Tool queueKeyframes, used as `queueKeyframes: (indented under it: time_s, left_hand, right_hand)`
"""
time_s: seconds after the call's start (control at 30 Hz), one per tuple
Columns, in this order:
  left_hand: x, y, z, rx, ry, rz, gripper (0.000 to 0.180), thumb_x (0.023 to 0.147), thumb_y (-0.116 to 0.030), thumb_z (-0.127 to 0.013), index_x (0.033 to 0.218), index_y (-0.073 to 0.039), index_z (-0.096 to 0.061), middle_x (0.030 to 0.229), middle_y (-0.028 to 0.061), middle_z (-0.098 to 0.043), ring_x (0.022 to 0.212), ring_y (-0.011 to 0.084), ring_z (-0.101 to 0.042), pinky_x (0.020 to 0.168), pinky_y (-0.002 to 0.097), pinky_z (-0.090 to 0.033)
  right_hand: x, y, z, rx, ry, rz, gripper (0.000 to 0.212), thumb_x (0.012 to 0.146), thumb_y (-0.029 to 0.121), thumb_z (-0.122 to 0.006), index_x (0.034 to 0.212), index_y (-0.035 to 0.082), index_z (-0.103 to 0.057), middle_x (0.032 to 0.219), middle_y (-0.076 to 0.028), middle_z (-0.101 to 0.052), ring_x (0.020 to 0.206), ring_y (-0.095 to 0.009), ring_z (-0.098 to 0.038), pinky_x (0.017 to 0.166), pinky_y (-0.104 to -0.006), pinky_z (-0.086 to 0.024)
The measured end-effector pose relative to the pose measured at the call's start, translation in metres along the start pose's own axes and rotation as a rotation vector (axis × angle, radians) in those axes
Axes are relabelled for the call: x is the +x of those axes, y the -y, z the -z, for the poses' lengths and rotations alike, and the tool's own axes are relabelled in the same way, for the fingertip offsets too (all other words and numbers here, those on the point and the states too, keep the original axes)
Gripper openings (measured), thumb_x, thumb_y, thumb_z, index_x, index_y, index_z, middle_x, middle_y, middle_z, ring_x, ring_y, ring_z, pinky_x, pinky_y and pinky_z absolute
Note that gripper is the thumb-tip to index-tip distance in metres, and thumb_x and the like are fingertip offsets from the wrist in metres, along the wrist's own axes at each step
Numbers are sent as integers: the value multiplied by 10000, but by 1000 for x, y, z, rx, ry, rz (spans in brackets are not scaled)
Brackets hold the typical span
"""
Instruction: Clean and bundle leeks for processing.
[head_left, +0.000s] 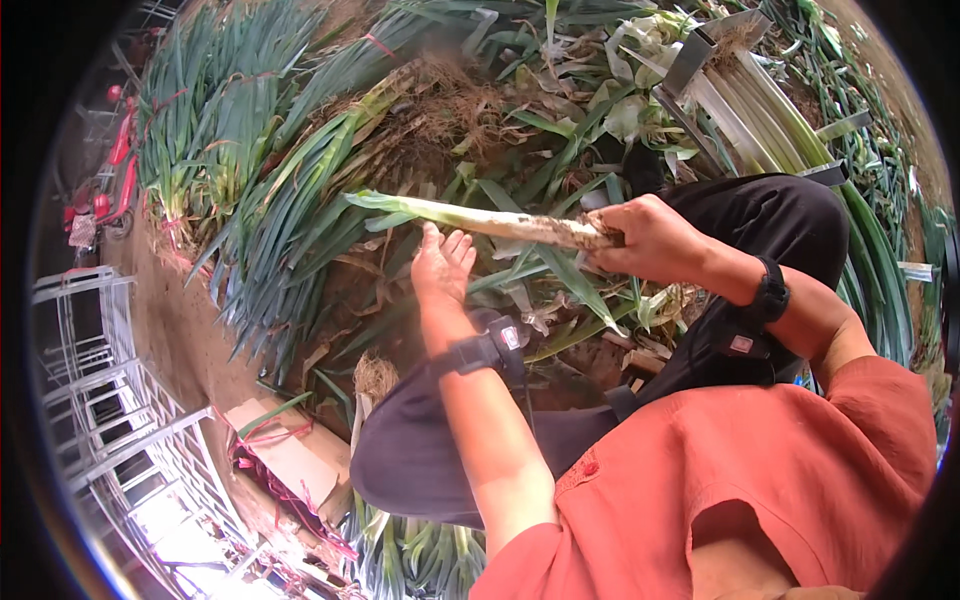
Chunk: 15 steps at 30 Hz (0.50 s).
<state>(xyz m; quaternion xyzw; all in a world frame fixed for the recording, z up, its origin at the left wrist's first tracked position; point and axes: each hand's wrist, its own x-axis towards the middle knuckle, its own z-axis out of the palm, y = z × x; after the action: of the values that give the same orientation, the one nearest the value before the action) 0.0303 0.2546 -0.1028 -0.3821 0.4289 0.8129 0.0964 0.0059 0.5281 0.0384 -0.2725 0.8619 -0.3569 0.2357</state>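
A single leek is held nearly level across the middle, its trimmed green end to the left and its dirty root end to the right. My right hand closes around that soiled root end. Just below the leek's green end is my left hand, palm up with its fingers apart. Its fingertips come close to the stalk; whether they touch it I cannot tell. Under both hands lie loose leaves and peeled scraps.
Bundled leeks lie at the far left, with more unbundled ones beside them. At the upper right, a metal frame holds several trimmed leeks. White metal racks stand at the left, near cardboard and red ties.
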Motion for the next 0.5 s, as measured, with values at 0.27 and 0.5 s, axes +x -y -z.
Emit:
queueKeyframes:
  time_s: [0.27, 0.5]
  left_hand:
    - [-28, -93, -52, -729, 363, -393, 146, 854, -111, -561, 783, -71, -439, 636, 15, -487, 546, 90, -482, 541, 225, -475]
    - [-118, -171, -87, -435, 197, -696, 162, 816, -103, -552, 710, -87, -431, 599, -3, -449, 530, 93, -446, 534, 249, -406]
  right_hand:
    - [-18, -9, 26, 196, 1, 85, 388, 772, 199, -687, 1077, -10, -569, 645, -67, -541, 576, -73, -451, 557, -250, -429]
    - [28, 46, 17, -331, -477, 419, 535, 830, 364, -573, 1228, 45, -413, 1120, -188, -515, 1041, -343, -507, 845, -429, -411]
